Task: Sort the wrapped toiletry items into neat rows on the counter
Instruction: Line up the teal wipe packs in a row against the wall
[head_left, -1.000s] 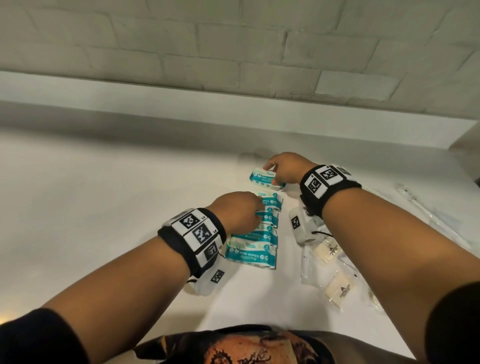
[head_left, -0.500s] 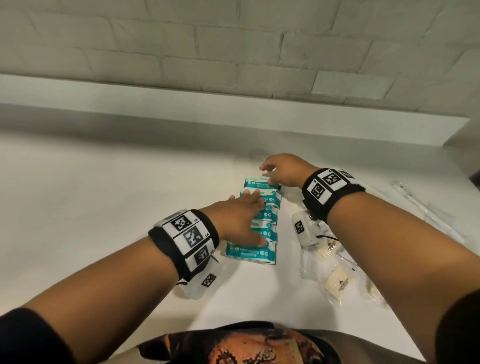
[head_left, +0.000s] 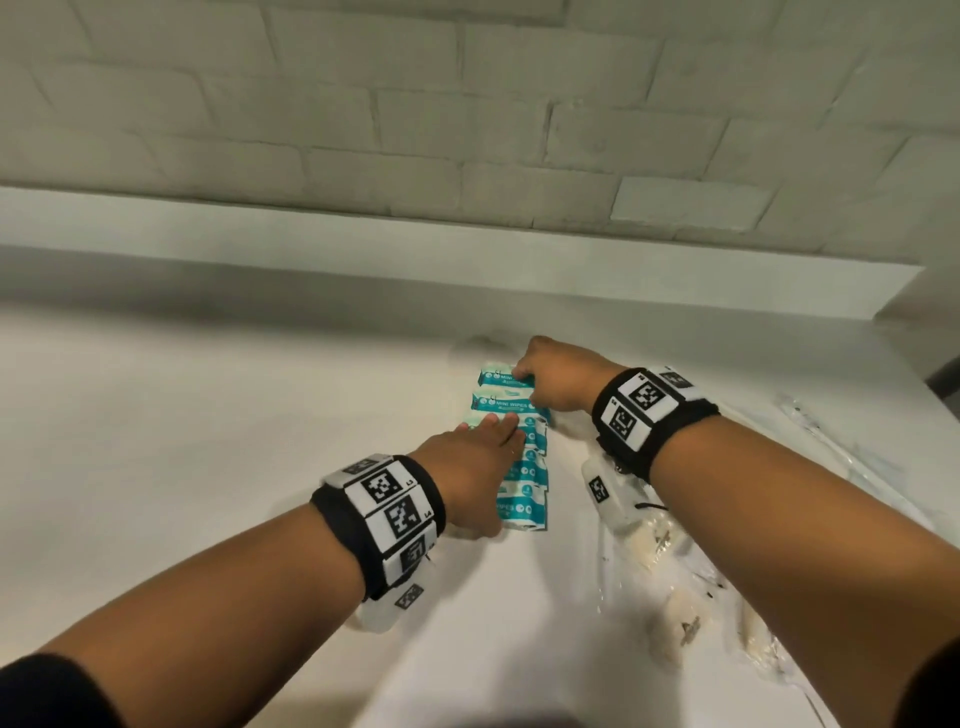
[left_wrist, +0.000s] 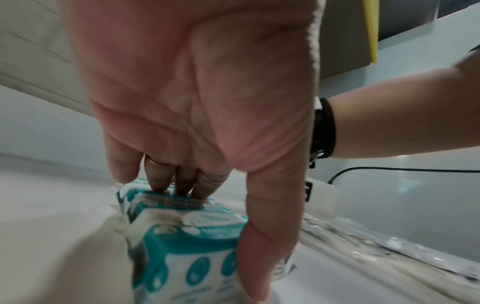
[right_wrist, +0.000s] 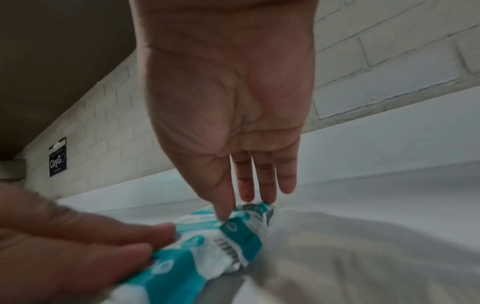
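Observation:
Several teal and white mini wipes packs (head_left: 522, 470) lie in one column on the white counter (head_left: 208, 441), running away from me. My left hand (head_left: 480, 457) lies flat over the near and middle packs with its fingers straight. In the left wrist view its fingertips (left_wrist: 182, 188) press the top of a pack (left_wrist: 187, 246) while the thumb runs down the right side. My right hand (head_left: 550, 376) rests on the far end of the column. Its straight fingertips (right_wrist: 267, 197) touch the end of the last pack (right_wrist: 228, 240).
Small cream items in clear wrappers (head_left: 680, 623) lie loose under my right forearm. Long clear-wrapped items (head_left: 831, 447) lie at the far right. A raised ledge (head_left: 467, 249) and a brick wall close off the back of the counter.
My left hand has uncurled and spread flat along the packs. The right hand has slid the far pack up against the column, closing the gap.

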